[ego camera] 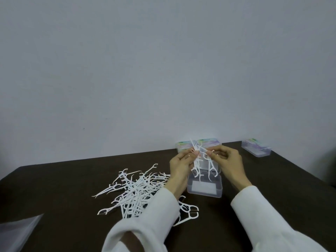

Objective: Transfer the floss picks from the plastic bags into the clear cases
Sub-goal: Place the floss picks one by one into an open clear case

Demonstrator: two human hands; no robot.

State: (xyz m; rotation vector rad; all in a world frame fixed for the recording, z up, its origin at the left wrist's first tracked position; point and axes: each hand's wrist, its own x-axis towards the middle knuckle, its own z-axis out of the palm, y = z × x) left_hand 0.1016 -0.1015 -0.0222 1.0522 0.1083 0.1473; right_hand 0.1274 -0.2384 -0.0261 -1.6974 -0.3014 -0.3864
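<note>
White sleeves point(156, 215) covered my arms. Both hands, left point(180, 165) and right point(228, 161), pinched a bunch of floss picks point(201, 160) above the open clear case point(204, 188). More picks point(136, 190) lay piled on the bench point(63, 188).

A plain indoor work spot: a dark table point(54, 182) pushed against a bare grey-white wall point(145, 60) (no fittings that would mark it as home, office or lab), strewn with loose picks point(134, 188) beside clear cases point(204, 188).
</note>
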